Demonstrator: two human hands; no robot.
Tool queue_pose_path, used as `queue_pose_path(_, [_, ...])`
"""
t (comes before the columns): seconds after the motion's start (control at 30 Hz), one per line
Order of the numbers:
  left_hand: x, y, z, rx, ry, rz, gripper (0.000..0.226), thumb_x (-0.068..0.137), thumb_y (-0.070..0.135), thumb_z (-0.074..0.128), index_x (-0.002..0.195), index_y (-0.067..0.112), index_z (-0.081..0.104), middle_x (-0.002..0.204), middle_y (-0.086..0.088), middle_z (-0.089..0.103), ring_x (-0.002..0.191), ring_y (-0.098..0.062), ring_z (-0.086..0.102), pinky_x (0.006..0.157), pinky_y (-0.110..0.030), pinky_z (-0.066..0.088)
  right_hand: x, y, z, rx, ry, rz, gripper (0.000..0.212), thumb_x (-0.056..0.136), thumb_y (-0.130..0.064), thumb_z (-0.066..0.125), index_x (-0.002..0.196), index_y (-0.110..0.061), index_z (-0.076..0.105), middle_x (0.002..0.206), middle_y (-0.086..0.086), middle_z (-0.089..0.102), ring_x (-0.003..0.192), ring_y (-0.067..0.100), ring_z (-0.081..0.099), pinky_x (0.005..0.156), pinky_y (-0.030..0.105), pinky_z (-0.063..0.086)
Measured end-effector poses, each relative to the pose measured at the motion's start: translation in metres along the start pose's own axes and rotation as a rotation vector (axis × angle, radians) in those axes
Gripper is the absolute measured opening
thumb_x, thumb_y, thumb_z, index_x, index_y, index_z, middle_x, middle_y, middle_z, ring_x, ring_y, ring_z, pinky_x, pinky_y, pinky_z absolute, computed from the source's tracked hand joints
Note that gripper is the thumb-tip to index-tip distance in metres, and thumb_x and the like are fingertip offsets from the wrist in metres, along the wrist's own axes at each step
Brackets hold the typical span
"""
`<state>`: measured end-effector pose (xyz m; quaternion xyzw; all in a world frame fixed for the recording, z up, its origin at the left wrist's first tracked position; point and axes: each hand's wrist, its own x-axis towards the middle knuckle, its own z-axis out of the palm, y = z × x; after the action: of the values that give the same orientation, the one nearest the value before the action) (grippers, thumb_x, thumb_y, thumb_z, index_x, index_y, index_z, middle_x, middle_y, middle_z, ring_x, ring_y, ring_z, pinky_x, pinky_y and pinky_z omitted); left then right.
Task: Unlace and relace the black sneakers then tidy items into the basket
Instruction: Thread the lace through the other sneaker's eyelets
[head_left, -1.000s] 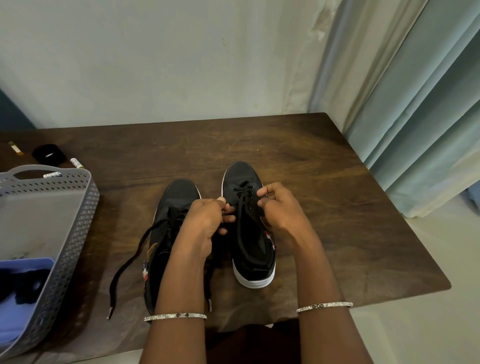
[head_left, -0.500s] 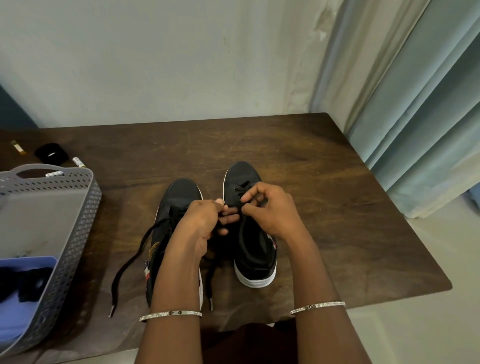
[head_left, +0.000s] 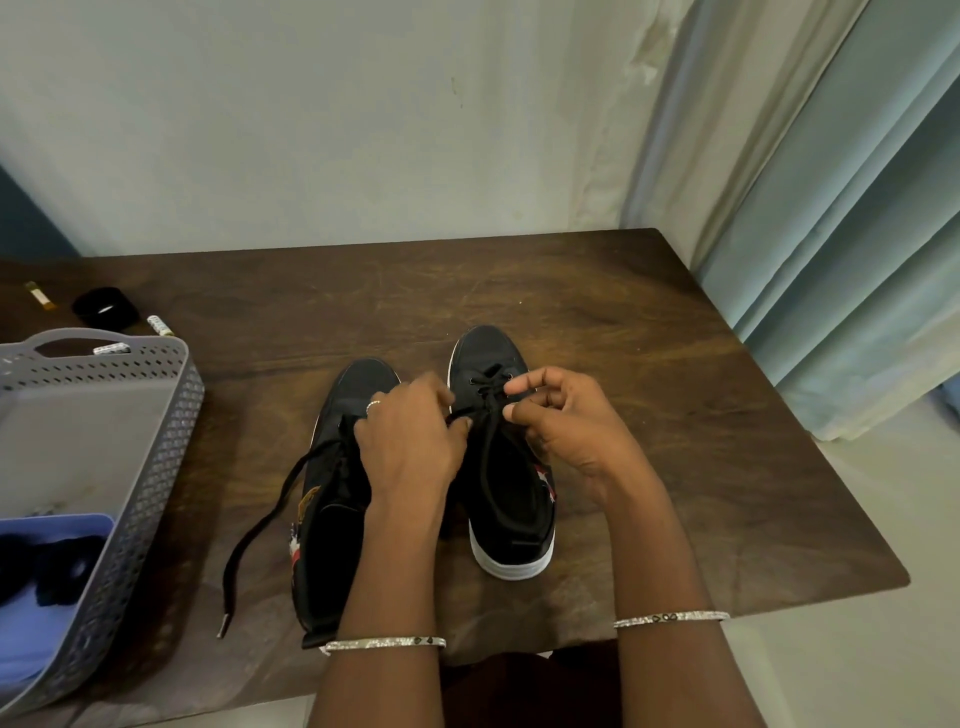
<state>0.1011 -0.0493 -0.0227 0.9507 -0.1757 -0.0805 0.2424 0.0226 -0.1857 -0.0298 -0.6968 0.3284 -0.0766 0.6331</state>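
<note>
**Two black sneakers on a table, both hands at the laces of one**

Two sneakers stand side by side near the table's (head_left: 675, 415) front edge, just apart. Their long axes run roughly parallel, near to far, with toes pointing away from the person toward the wall and heels toward the person. The right sneaker (head_left: 511, 519) sits slightly farther back than the left sneaker (head_left: 337, 519). A loose lace (head_left: 270, 514) trails from the left sneaker across the table toward the one basket (head_left: 156, 467), which stands at the table's left end.

Two hands are in view, one bangle on each wrist. The left hand (head_left: 410, 441) lies over the left sneaker, its fingers curled, pinching the right sneaker's lace (head_left: 485, 457) just beside the eyelets. The right hand (head_left: 571, 431) hangs over the right sneaker with fingers curled, forefinger and thumb tips a little apart at the same lace. Whether they grip it cannot be told.
</note>
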Motion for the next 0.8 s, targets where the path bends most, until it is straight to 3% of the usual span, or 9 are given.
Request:
queue_pose_path(0.1, [0.0,0.005,-0.001,0.071,-0.025,0.075,0.023,0.092,0.037,0.069,0.114,0.037,0.068,0.115,0.002,0.068,0.118,-0.027,0.053,0.094,-0.043,0.044,-0.001,-0.002,0.001,0.075,0.023,-0.033,0.015,0.087,-0.006,0.074,0.096,-0.018,0.072,0.074,-0.002,0.066,0.065,0.006,0.061,0.066,0.025,0.049])
queue_pose_path(0.27, [0.003,0.006,0.0,0.008,-0.036,0.044,0.006,0.095,0.038,0.064,0.095,0.034,0.068,0.099,0.01,0.067,0.114,-0.021,0.055,0.099,-0.046,0.037,-0.004,-0.004,0.002,0.129,0.071,-0.079,0.008,0.089,-0.012,0.075,0.092,-0.019,0.075,0.079,-0.002,0.069,0.068,0.006,0.059,0.066,0.024,0.048])
queue_pose_path(0.4, [0.008,-0.001,-0.004,-0.553,-0.058,-0.034,0.005,0.091,0.03,0.07,0.087,0.03,0.071,0.077,0.012,0.074,0.089,-0.008,0.069,0.094,-0.044,0.053,-0.005,-0.006,0.003,0.126,0.042,-0.104,0.008,0.09,-0.024,0.076,0.087,-0.017,0.077,0.081,0.003,0.072,0.071,0.008,0.063,0.07,0.027,0.053])
queue_pose_path(0.5, [0.007,-0.001,-0.012,-0.974,-0.094,-0.04,0.014,0.098,0.018,0.063,0.099,0.015,0.076,0.086,-0.001,0.078,0.094,-0.014,0.073,0.093,-0.034,0.056,-0.007,-0.006,0.01,0.044,-0.08,-0.154,0.018,0.091,-0.035,0.074,0.087,-0.018,0.08,0.087,0.006,0.076,0.085,0.017,0.071,0.083,0.035,0.057])
queue_pose_path(0.57, [0.006,0.0,-0.017,-1.101,-0.143,-0.011,0.024,0.102,0.02,0.055,0.105,0.007,0.075,0.094,-0.009,0.078,0.1,-0.02,0.073,0.092,-0.031,0.055,-0.007,-0.007,0.016,0.005,-0.123,-0.188,0.02,0.091,-0.038,0.074,0.091,-0.019,0.08,0.089,0.01,0.075,0.084,0.023,0.071,0.083,0.04,0.056])
queue_pose_path(0.63, [0.006,0.001,-0.019,-1.137,-0.186,0.028,0.033,0.105,0.024,0.048,0.108,0.005,0.075,0.098,-0.01,0.077,0.102,-0.017,0.072,0.094,-0.026,0.052,-0.006,-0.007,0.023,-0.009,-0.114,-0.219,0.018,0.092,-0.036,0.073,0.091,-0.019,0.079,0.078,0.008,0.066,0.073,0.018,0.06,0.074,0.036,0.049])
queue_pose_path(0.73, [0.006,0.003,-0.021,-1.058,-0.197,0.049,0.032,0.106,0.02,0.045,0.112,0.007,0.074,0.1,-0.003,0.078,0.097,0.0,0.07,0.077,-0.002,0.047,-0.008,-0.01,0.031,0.048,-0.089,-0.213,0.019,0.093,-0.031,0.072,0.086,-0.015,0.078,0.076,0.005,0.064,0.075,0.016,0.057,0.075,0.035,0.046])
queue_pose_path(0.8, [0.008,0.001,-0.017,-0.985,-0.145,0.066,0.024,0.101,0.012,0.053,0.111,0.014,0.075,0.099,0.001,0.078,0.097,-0.002,0.071,0.088,-0.014,0.052,-0.009,-0.014,0.03,0.187,-0.099,-0.158,0.02,0.096,-0.028,0.068,0.085,-0.015,0.078,0.081,0.001,0.071,0.078,0.01,0.063,0.078,0.029,0.05])
